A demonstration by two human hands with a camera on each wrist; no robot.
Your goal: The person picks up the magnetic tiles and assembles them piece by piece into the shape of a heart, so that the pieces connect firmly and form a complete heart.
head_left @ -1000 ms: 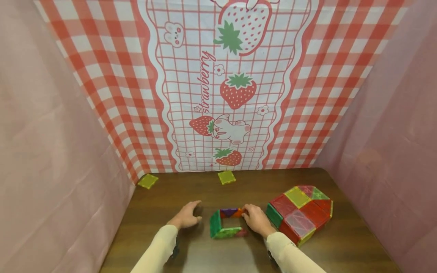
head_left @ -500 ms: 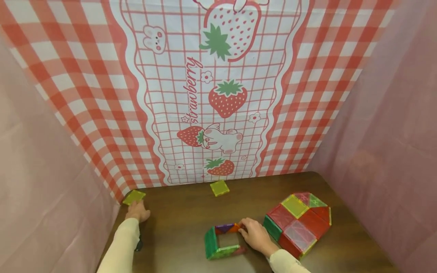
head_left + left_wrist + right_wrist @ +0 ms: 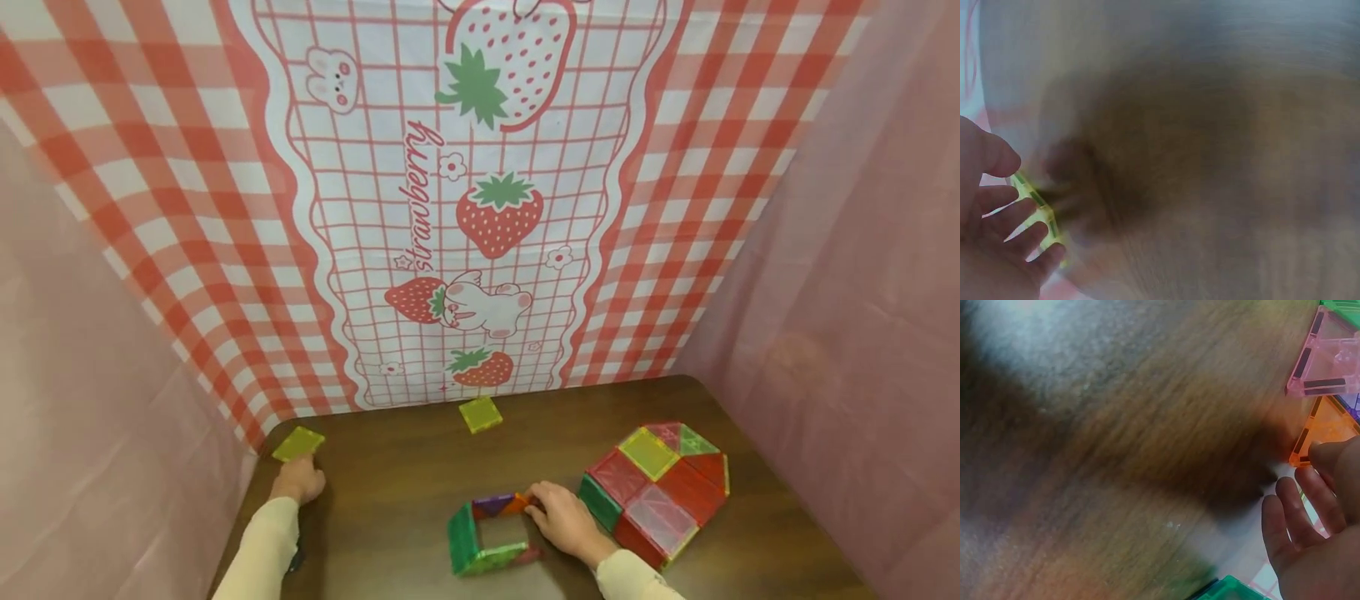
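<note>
At the table's far left corner my left hand [image 3: 298, 481] pinches the near edge of a yellow square magnetic tile [image 3: 298, 444]. In the left wrist view, thumb and fingers lie either side of that tile's rim [image 3: 1038, 199]. My right hand [image 3: 564, 518] holds the end of an orange triangular magnetic tile [image 3: 1325, 428], the thumb over its edge. That tile stands in a low frame, beside a purple tile [image 3: 492, 505]. The frame also has a dark green tile [image 3: 462, 540] at left, a light green one [image 3: 502, 553] in front and a pink one [image 3: 1329, 359].
A larger multicoloured structure of magnetic tiles [image 3: 667, 492] stands right of my right hand. Another yellow square tile [image 3: 481, 414] lies at the table's back edge. A strawberry-print cloth [image 3: 480, 208] hangs behind, with pink curtains [image 3: 817, 333] at both sides.
My left hand has gone from beside the frame to the far left corner and taken the yellow tile, which has shifted slightly nearer. The right hand has stayed at the orange tile.
</note>
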